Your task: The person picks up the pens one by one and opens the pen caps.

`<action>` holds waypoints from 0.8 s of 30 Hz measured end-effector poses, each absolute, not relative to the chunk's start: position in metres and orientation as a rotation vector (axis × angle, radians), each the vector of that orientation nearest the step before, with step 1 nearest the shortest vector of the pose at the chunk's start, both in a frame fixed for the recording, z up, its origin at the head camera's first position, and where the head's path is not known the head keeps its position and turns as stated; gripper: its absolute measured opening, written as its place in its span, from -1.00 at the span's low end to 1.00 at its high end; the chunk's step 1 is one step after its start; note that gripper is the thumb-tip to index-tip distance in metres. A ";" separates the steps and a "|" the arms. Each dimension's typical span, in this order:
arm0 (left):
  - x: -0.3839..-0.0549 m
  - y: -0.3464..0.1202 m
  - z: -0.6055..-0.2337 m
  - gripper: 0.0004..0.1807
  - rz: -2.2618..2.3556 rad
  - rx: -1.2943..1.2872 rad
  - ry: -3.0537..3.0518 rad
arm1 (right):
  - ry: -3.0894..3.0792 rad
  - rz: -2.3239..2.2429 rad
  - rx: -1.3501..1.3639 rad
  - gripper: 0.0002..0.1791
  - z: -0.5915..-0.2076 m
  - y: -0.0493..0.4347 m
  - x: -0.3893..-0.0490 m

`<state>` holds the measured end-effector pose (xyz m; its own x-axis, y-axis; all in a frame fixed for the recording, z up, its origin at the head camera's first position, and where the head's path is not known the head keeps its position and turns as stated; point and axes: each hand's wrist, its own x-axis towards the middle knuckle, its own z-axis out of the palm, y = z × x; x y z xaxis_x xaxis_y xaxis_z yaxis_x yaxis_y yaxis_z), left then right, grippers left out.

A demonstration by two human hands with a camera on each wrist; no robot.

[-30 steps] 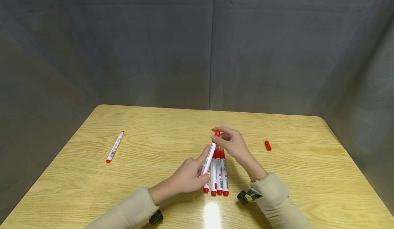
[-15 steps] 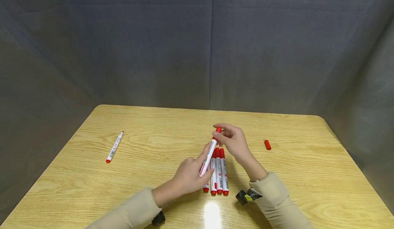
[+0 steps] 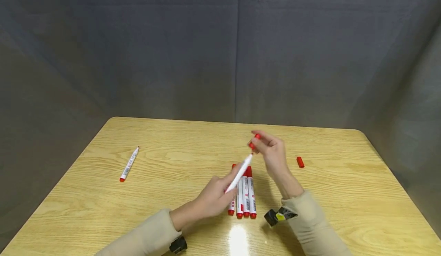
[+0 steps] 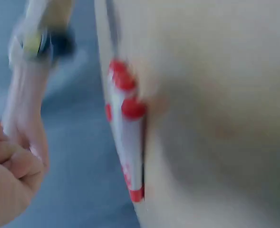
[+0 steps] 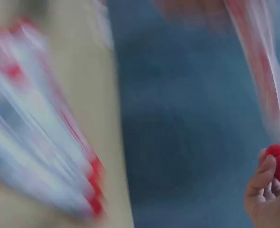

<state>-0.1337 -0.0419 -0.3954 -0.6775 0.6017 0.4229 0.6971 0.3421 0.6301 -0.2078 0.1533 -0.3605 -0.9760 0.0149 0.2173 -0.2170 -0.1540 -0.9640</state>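
My left hand (image 3: 213, 196) grips a white marker (image 3: 240, 174) by its barrel, tilted up to the right with its tip bare. Just beyond that tip, my right hand (image 3: 272, 149) pinches a red cap (image 3: 254, 141) between thumb and fingers; a small gap shows between cap and tip. In the right wrist view the red cap (image 5: 278, 164) sits in the fingers, below the blurred marker (image 5: 263, 71). Under the held marker lies a row of several capped red markers (image 3: 247, 196), partly covered by the left hand. The left wrist view shows these markers (image 4: 130, 142) end-on, blurred.
An uncapped marker (image 3: 129, 164) lies at the left of the wooden table (image 3: 172, 141), its tip pointing away. A loose red cap (image 3: 300, 162) rests to the right of the right hand. A dark grey cloth (image 3: 220, 57) hangs behind the table.
The cap has come off the marker held in the left hand. My right hand has moved away to the upper right with the cap, and the marker's tip now shows.
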 end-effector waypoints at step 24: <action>-0.140 -0.076 -0.397 -0.36 -1.056 -1.075 -2.439 | -2.120 1.986 0.253 -0.83 -0.345 0.199 -0.195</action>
